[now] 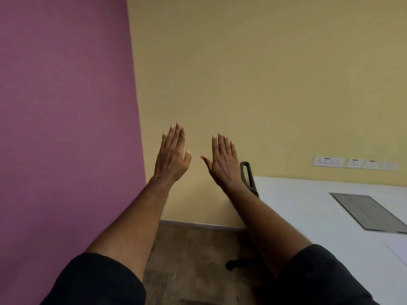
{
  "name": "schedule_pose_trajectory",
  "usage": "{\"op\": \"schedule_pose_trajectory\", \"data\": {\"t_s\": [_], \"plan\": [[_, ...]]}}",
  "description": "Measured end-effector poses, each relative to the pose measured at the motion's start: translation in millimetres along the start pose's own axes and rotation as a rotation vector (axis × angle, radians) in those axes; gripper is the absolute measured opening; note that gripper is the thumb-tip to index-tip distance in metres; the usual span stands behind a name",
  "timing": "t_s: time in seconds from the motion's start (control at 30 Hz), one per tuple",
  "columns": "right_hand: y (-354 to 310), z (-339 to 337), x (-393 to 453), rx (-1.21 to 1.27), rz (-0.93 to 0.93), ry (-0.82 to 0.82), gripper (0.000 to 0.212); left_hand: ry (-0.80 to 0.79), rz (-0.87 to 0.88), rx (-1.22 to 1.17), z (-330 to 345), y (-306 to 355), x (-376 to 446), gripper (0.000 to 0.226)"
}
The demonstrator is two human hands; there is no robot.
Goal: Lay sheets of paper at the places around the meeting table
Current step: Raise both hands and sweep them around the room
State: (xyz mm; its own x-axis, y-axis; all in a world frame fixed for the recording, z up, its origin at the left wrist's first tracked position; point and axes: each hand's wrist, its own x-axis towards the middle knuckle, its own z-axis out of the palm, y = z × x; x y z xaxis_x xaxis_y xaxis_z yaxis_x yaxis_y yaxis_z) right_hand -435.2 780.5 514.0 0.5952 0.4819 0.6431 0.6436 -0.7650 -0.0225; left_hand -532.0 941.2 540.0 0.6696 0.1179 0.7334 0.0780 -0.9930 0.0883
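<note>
My left hand (172, 154) and my right hand (223, 160) are both raised in front of the yellow wall, backs toward me, fingers straight, nothing in either. The white meeting table (308, 205) lies low at the right, beside my right forearm. A white sheet of paper (398, 252) lies on the table at the right edge of the view, only its corner showing. Both hands are well left of the table and off its surface.
A grey hatch panel (367, 213) is set into the tabletop. A black office chair (247, 175) stands at the table's end, partly hidden behind my right arm. Wall sockets (352, 162) sit above the table. A purple wall (66, 128) fills the left; brown floor (193, 249) lies below.
</note>
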Motion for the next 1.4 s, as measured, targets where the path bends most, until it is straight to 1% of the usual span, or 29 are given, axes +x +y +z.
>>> {"op": "schedule_pose_trajectory", "data": {"t_s": [0.1, 0.23, 0.33, 0.47, 0.67, 0.87, 1.07, 1.23, 1.4], "plan": [[26.2, 14.5, 18.4, -0.034, 0.095, 0.006, 0.076, -0.001, 0.072, -0.103, 38.5, 0.5, 36.3, 0.076], [79.7, 31.1, 33.0, -0.111, 0.206, 0.007, 0.072, -0.024, 0.168, -0.227, 96.3, 22.3, 76.3, 0.075], [128.8, 41.5, 37.3, -0.174, 0.301, 0.014, 0.071, -0.044, 0.227, -0.305, 144.8, 47.8, 102.7, 0.074], [201.3, 53.3, 36.5, -0.24, 0.383, 0.017, 0.073, -0.082, 0.302, -0.379, 210.2, 94.5, 136.9, 0.073], [326.0, 59.2, 35.7, -0.342, 0.535, 0.026, 0.074, -0.117, 0.481, -0.457, 303.3, 187.2, 198.7, 0.072], [443.9, 43.2, 18.7, -0.448, 0.68, 0.044, 0.072, -0.14, 0.592, -0.559, 378.2, 288.7, 249.2, 0.07], [527.8, 28.4, -22.9, -0.526, 0.856, 0.064, 0.073, -0.2, 0.709, -0.704, 435.8, 397.8, 267.6, 0.068], [590.4, 24.7, -65.9, -0.602, 1.003, 0.077, 0.073, -0.276, 0.872, -0.787, 492.0, 491.8, 264.8, 0.067], [638.5, 34.8, -112.0, -0.709, 1.167, 0.027, 0.074, -0.384, 1.022, -0.832, 556.0, 568.1, 258.6, 0.067]]}}
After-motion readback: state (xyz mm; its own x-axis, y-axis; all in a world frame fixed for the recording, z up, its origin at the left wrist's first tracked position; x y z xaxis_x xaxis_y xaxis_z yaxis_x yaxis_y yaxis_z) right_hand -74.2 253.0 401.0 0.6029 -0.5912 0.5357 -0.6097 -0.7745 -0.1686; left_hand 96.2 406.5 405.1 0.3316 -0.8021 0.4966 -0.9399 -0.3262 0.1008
